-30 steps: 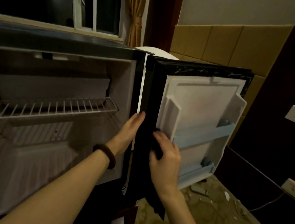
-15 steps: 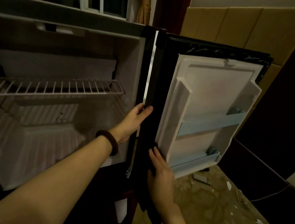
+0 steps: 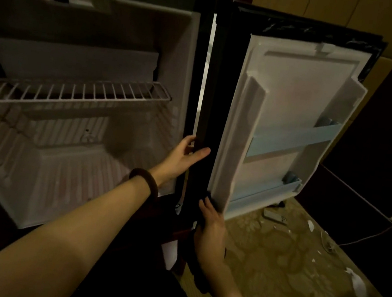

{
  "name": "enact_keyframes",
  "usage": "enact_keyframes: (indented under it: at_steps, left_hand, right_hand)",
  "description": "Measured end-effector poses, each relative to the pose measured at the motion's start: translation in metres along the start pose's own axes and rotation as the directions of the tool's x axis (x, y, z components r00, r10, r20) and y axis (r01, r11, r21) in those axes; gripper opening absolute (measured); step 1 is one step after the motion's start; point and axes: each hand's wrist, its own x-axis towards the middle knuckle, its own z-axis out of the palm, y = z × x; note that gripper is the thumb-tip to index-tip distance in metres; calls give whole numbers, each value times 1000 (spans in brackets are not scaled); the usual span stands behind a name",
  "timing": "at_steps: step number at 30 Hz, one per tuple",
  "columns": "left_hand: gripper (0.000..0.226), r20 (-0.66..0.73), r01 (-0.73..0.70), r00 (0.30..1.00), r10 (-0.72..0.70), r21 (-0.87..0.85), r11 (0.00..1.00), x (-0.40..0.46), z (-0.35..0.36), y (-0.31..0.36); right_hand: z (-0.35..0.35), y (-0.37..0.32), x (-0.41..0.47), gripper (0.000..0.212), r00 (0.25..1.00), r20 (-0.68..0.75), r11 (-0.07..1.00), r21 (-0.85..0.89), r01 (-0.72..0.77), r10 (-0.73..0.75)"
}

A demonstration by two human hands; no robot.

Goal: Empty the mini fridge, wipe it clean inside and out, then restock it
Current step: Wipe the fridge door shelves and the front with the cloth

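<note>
Paper scraps (image 3: 357, 284) lie on the patterned carpet (image 3: 275, 260)

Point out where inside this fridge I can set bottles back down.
Bare: the wire shelf, wall to wall, and the ribbed floor under it. The upper door rail and lower door rail hold nothing visible. Crowded: the hinge gap, where the left hand grips the door edge and the right hand holds a dark cloth against it.
</note>
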Motion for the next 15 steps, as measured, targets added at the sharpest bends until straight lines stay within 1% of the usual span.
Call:
enact_keyframes:
  at_steps: [1,2,3,6,8,10,12,14,15]
  left_hand:
    - [36,1,-3,1000,3,15,1000,0,-1,-1]
    - [44,7,0,1000,0,32,999,1,-3,-3]
    - [53,10,-1,1000,0,61,998,2,-4,-4]
    - [67,38,-30,999,22,214,976,1,-3,-4]
    - [71,51,-64,997,53,260,964,-1,2,-7]
    - [69,34,-85,996,79,244,966,-3,7,-11]
    - [68,28,-102,995,98,246,964,-3,9,-12]
    - [67,36,-113,994,108,255,960,-1,7,-12]
    - [66,40,-116,993,109,260,959,-1,6,-11]
  right_hand:
    - [1,2,-2,49,999,27,999,34,-40,39]
    - [-1,2,-3,49,998,20,996,62,-64,63]
    - [-5,1,-1,51,997,-22,994,84,-66,68]
    - [-15,-15,10,57,978,-209,992,125,22,5]
    - [-8,-23,15,63,972,-233,990,120,70,-40]
    - [7,-20,9,68,977,-204,995,69,68,-53]
    - [21,-4,-6,66,990,-133,999,-1,41,-41]
    - [33,17,-24,61,997,34,997,-26,-70,71]
    - [39,27,-31,60,984,120,990,-47,-130,134]
